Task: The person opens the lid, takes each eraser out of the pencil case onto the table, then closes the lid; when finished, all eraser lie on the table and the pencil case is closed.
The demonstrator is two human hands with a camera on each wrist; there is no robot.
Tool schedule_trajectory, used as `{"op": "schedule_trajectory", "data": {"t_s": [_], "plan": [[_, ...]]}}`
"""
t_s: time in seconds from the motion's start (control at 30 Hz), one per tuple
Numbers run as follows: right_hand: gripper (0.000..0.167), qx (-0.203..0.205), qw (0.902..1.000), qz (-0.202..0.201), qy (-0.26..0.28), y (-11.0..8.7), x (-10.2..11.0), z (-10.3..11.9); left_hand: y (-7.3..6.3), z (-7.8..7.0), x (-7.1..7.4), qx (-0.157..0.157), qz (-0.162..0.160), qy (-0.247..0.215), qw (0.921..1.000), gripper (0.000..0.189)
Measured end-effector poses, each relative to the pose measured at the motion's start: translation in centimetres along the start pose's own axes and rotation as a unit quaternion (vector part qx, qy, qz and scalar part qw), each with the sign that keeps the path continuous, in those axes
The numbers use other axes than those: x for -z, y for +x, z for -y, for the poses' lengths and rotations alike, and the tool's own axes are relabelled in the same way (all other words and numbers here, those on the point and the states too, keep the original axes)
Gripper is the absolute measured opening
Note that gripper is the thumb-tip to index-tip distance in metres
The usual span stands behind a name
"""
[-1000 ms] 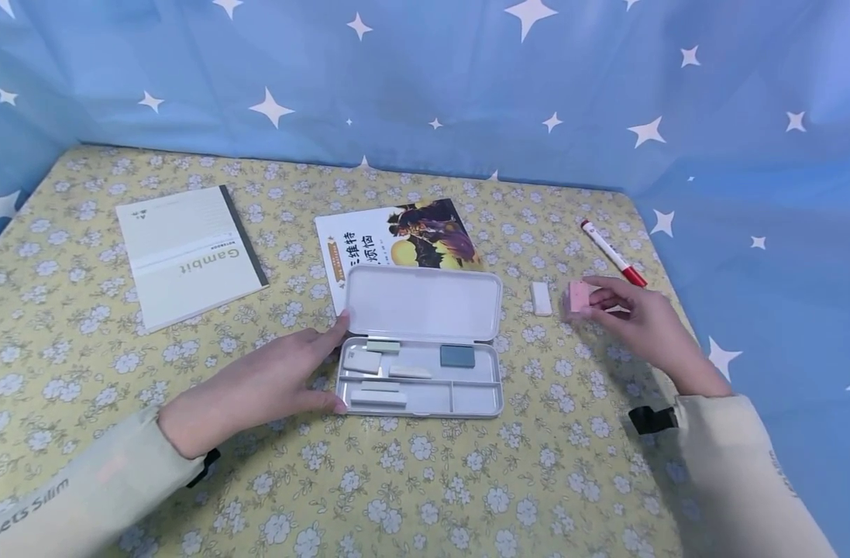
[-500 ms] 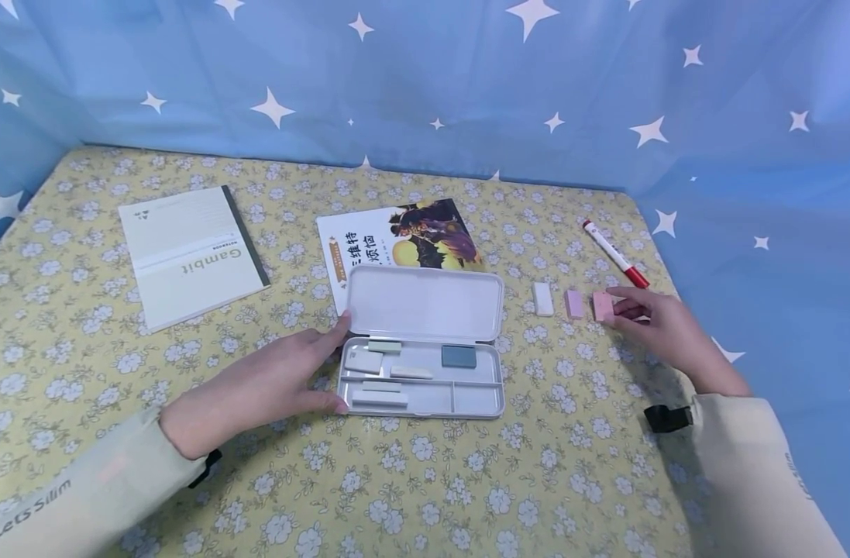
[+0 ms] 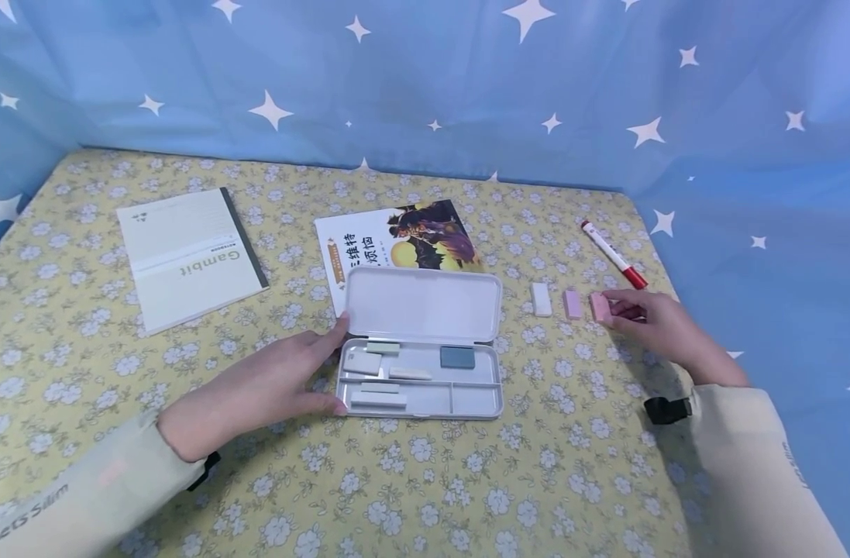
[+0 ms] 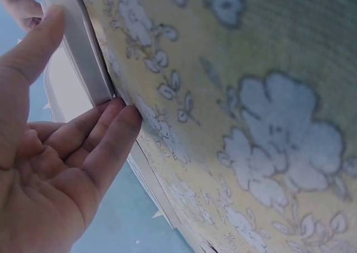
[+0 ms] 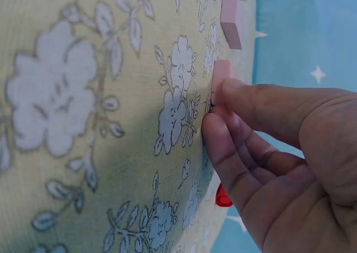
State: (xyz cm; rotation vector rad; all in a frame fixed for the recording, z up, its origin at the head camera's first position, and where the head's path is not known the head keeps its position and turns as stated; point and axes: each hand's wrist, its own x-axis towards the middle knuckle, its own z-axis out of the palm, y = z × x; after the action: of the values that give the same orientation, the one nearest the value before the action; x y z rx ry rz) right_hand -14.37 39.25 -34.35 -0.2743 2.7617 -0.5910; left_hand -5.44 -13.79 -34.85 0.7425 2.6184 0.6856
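Observation:
A white pencil case (image 3: 423, 304) lies with its lid tipped back, several small erasers in its compartments, among them a blue-grey eraser (image 3: 457, 356). My left hand (image 3: 278, 380) holds the case at its left end, thumb at the front corner and fingers by the hinge; the left wrist view shows the fingertips (image 4: 131, 116) against its edge. To the right, my right hand (image 3: 658, 325) pinches a pink eraser (image 3: 598, 307) that stands on the cloth, thumb on one side. Beside it, apart, stand a lilac eraser (image 3: 572, 304) and a white eraser (image 3: 541, 299).
A red-and-white marker (image 3: 614, 254) lies behind the right hand, near the table's right edge. Partly under the open lid is a picture book (image 3: 397, 232). A notebook (image 3: 191, 260) lies at the far left on the flowered tablecloth (image 3: 425, 480).
My right hand has moved rightward with the pink eraser, leaving the lilac one standing by itself between it and the white eraser. The left hand stays on the pencil case.

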Motion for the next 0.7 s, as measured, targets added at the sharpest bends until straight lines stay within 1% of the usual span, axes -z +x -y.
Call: {"op": "schedule_trajectory", "data": {"t_s": [0.3, 0.47, 0.7], "plan": [[0.054, -0.001, 1.0, 0.008, 0.006, 0.24, 0.22, -0.46, 0.14, -0.21, 0.1, 0.005, 0.002, 0.005, 1.0, 0.113], [0.054, -0.008, 0.9998, 0.016, 0.012, 0.24, 0.25, -0.39, 0.13, -0.19, 0.06, 0.005, 0.001, 0.009, 0.9999, 0.115], [0.058, -0.007, 0.9995, 0.014, 0.028, 0.1, 0.09, -0.46, 0.23, -0.03, -0.1, 0.009, 0.004, 0.01, 0.9999, 0.115]]}}
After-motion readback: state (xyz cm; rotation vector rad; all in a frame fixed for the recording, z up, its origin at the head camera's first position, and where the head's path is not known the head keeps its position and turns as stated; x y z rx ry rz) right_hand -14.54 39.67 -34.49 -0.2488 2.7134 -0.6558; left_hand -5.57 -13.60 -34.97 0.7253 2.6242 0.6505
